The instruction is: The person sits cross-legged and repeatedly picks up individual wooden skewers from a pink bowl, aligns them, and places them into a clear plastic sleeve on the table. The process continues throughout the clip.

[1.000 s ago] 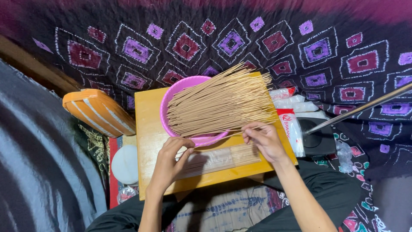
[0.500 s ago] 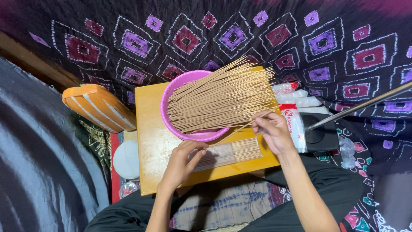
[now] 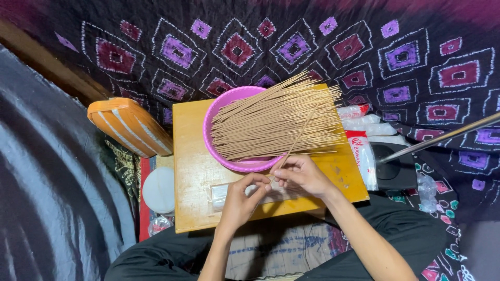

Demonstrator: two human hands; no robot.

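Observation:
A pink bowl [image 3: 217, 112] stands on a small yellow wooden table [image 3: 190, 161], with a thick bundle of thin brown sticks [image 3: 276, 125] lying across it. My right hand [image 3: 302, 174] pinches a few sticks by their near ends, and they slant up over the bundle. My left hand [image 3: 242, 200] meets it fingertip to fingertip, resting on a clear plastic sleeve [image 3: 221, 195] that lies flat on the table's near edge. The sleeve is partly hidden under both hands.
An orange striped box [image 3: 130, 127] lies left of the table, with a white round lid [image 3: 159, 190] below it. Packets in white and red wrappers [image 3: 362, 148] sit at the right edge. A metal rod [image 3: 442, 136] and a black device [image 3: 396, 169] are at right.
My right hand has moved left and down from the bundle's right end toward my left hand, drawing a few sticks with it. The two hands now touch over the plastic sleeve.

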